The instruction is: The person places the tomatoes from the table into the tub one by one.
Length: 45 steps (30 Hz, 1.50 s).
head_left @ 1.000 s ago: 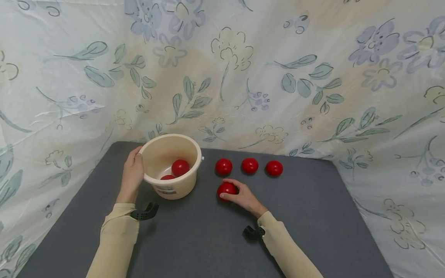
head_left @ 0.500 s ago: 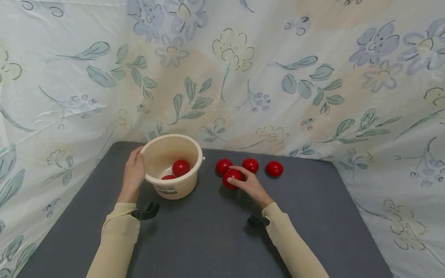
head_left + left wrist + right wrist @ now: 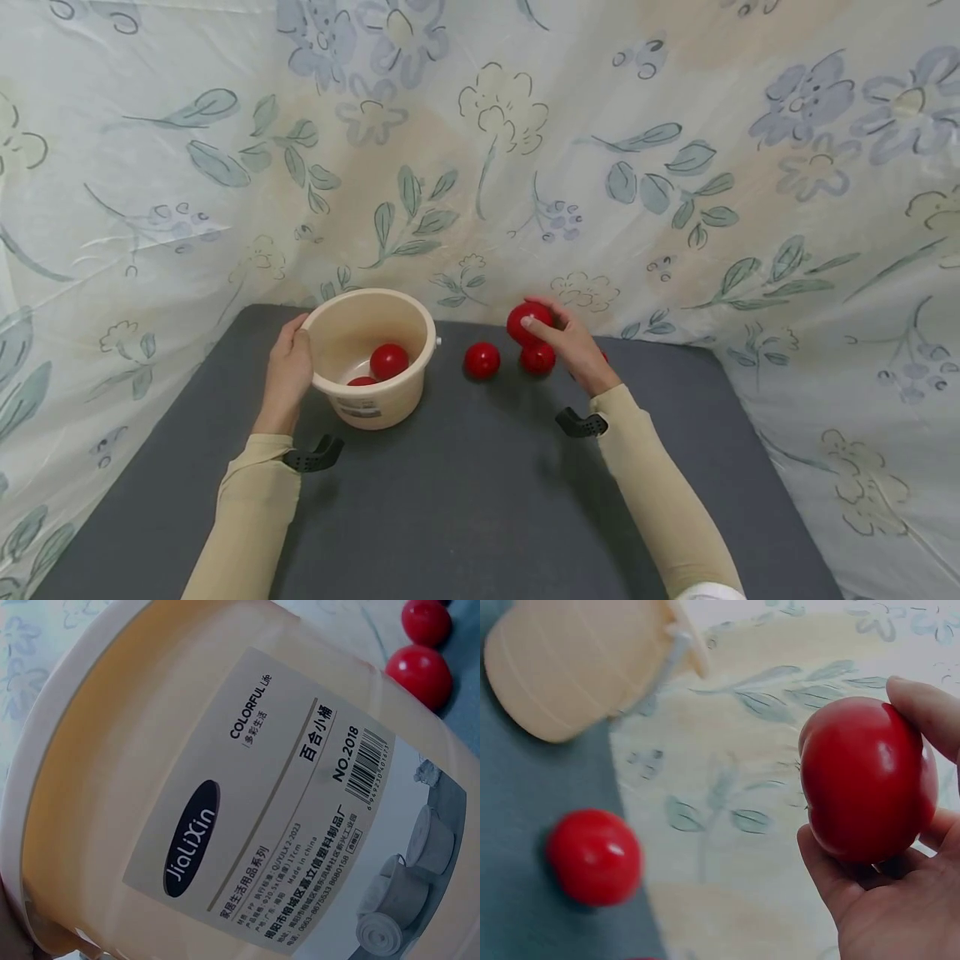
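Observation:
My left hand (image 3: 288, 375) grips the rim of a cream plastic bucket (image 3: 386, 408) at its left side. Two red tomatoes (image 3: 389, 362) lie inside, the nearer one partly hidden by the front rim. A printed label (image 3: 262, 802) covers the bucket's side in the left wrist view. Raised above the back of the table, my right hand (image 3: 573, 343) holds another tomato (image 3: 866, 780) between thumb and fingers. Below it a tomato (image 3: 538, 360) sits on the table, overlapped by the held one in the head view.
Left of that one, another tomato (image 3: 482, 361) rests on the dark grey table (image 3: 450, 500). A further tomato is mostly hidden behind my right hand. Floral cloth (image 3: 495, 167) hangs along the table's back edge and sides.
My right hand has carried its tomato from the table's middle up, back and to the right, over the back row. My left hand keeps its hold on the bucket.

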{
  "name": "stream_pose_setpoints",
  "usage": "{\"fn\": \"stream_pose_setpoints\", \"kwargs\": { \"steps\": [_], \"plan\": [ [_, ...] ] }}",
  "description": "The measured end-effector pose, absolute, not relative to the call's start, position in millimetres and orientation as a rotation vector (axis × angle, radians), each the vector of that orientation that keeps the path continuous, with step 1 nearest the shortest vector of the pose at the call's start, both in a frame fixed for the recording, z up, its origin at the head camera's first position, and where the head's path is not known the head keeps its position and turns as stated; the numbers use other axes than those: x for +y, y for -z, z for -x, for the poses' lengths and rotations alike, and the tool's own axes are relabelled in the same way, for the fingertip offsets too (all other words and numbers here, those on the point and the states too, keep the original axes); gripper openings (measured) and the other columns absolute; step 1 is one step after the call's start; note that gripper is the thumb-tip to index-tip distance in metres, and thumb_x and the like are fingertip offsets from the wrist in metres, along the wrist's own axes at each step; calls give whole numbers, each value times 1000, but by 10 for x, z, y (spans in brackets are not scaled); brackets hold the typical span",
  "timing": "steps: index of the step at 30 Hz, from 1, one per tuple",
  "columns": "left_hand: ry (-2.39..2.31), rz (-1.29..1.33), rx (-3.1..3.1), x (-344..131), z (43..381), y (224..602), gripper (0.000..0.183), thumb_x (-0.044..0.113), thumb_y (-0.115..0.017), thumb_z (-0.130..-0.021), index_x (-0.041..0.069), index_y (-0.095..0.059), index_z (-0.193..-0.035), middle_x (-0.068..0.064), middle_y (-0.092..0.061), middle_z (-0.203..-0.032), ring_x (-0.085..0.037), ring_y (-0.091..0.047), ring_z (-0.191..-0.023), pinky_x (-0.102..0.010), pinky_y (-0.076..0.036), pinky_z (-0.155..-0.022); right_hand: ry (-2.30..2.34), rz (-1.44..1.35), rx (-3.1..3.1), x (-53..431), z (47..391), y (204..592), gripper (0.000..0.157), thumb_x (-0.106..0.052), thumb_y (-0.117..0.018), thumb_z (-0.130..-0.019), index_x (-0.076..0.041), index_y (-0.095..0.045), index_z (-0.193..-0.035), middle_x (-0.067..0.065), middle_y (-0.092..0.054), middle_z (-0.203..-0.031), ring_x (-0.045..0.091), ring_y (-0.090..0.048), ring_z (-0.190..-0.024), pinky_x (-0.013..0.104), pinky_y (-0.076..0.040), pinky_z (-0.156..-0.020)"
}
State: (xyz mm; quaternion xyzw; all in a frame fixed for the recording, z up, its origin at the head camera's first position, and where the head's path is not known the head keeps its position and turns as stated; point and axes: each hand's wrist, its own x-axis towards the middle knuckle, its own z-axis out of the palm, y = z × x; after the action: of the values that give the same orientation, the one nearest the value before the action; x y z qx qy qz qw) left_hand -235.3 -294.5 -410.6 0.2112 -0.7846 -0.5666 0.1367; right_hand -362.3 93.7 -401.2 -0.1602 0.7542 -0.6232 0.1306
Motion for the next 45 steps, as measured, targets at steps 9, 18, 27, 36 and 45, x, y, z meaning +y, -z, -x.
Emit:
{"fn": "stream_pose_setpoints", "kwargs": {
  "steps": [9,18,27,36,45],
  "plan": [
    [1648,-613,-2258,-2945,2356,4120,56,35,-21,-109,15,-29,-160,-14,-34,-164,-37,-38,-147,-58,-31,-120,1828,519,2355,1129,3818,3408,57,-46,-69,-93,-31,-52,-145,1,-55,-142,21,-51,-125,32,-50,-99],
    [1648,-596,-2241,-2955,2369,4117,55,36,-21,-109,15,-29,-160,-14,-35,-164,-37,-39,-147,-59,-32,-119,2047,660,2311,1213,3953,2939,58,-32,-68,-97,-14,-49,-149,6,-52,-143,22,-49,-128,18,-53,-92],
    [1641,-589,-2240,-2955,2365,4118,55,33,-21,-109,14,-30,-160,-15,-35,-163,-38,-39,-147,-58,-32,-120,2117,749,2193,1030,3938,2826,56,-30,-67,-98,-11,-49,-147,5,-52,-144,24,-48,-132,20,-55,-92],
    [1629,-612,-2246,-2987,2344,4106,55,35,-21,-110,16,-30,-160,-14,-35,-163,-38,-39,-146,-59,-32,-119,2089,781,2127,697,3934,2858,56,-33,-68,-96,-14,-51,-146,6,-53,-142,25,-49,-130,25,-55,-94],
    [1630,-608,-2248,-2970,2367,4112,53,32,-23,-110,14,-32,-159,-15,-36,-163,-38,-39,-146,-58,-31,-120,2051,855,2003,302,3940,2914,55,-28,-63,-99,-8,-48,-148,6,-56,-138,24,-52,-125,25,-55,-94]
  ]
}}
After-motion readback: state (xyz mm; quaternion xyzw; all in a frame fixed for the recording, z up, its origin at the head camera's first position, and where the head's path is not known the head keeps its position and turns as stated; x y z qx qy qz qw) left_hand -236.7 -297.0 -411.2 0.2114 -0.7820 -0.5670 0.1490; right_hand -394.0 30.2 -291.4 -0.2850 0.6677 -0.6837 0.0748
